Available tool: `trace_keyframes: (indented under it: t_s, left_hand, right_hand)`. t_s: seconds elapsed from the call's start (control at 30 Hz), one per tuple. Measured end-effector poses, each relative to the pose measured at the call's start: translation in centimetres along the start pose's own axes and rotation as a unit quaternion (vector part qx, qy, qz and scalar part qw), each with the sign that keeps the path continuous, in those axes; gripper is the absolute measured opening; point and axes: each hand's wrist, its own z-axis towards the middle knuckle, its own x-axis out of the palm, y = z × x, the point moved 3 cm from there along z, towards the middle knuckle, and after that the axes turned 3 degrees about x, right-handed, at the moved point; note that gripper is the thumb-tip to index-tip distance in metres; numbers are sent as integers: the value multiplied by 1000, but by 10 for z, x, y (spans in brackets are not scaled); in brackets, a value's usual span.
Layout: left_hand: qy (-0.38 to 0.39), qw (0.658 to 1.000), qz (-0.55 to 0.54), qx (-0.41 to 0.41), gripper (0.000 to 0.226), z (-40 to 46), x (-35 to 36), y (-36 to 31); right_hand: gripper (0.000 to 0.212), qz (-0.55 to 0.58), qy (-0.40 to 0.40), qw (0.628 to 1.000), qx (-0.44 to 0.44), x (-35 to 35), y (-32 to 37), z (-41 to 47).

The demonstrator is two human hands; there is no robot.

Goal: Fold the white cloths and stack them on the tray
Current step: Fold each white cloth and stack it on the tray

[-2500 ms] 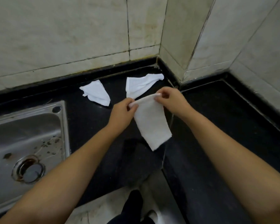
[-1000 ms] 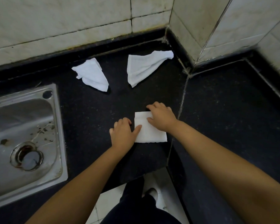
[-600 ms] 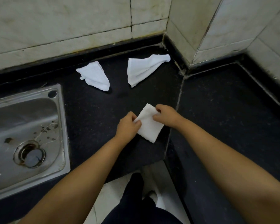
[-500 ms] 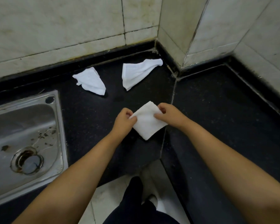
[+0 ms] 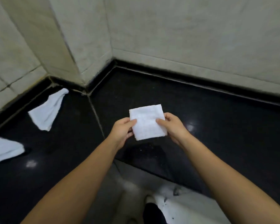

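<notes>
Head camera, looking down: I hold a folded white cloth between both hands above the black bench, near the tiled corner. My left hand pinches its left edge, thumb on top and fingers curled beneath; my right hand grips the right edge the same way, thumb pressed onto the upper face. The cloth is a neat, nearly square pad, held roughly flat and clear of the bench surface, with its shadow falling on the stone below.

Two more white cloths lie unfolded on the bench to my left. One crumpled cloth stretches from the wall corner toward me, well apart from my hands. A second loose cloth sits at the left edge of the frame, partly cut off.

Pale wall tiles rise behind the bench, meeting it at a dark raised lip. Below my forearms, the light floor and a dark shoe show past the bench's front edge. The picture is slightly blurred.
</notes>
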Motion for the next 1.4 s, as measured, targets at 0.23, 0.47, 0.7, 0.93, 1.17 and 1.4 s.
trace_keyframes:
  t_s: [0.23,0.47,0.7,0.93,1.17,1.4]
  left_hand:
    - [197,966,166,-5,12,-36,139,34]
    - [400,883,245,-5,12,-130,308,97]
    - [511,821,256,19,15,-261,497,165]
    - [548,807,218,18,9,-374,659,206]
    - [577,783,216,79,10,-389,821,196]
    - [583,788,168,99,21,-389,1004,148]
  right_hand:
    - [4,91,-214,972,31,-115,-68,-122]
    - [17,175,-412,893,38,-237,-139,-277]
    - [15,213,-518,828,15,-381,-185,-448]
    - [9,192,-573,797,7,-535,-204,-572]
    - [16,162,-574,802,-38,-693,-184,-597]
    - [16,130,-562,815,-59,-879,-123,-602]
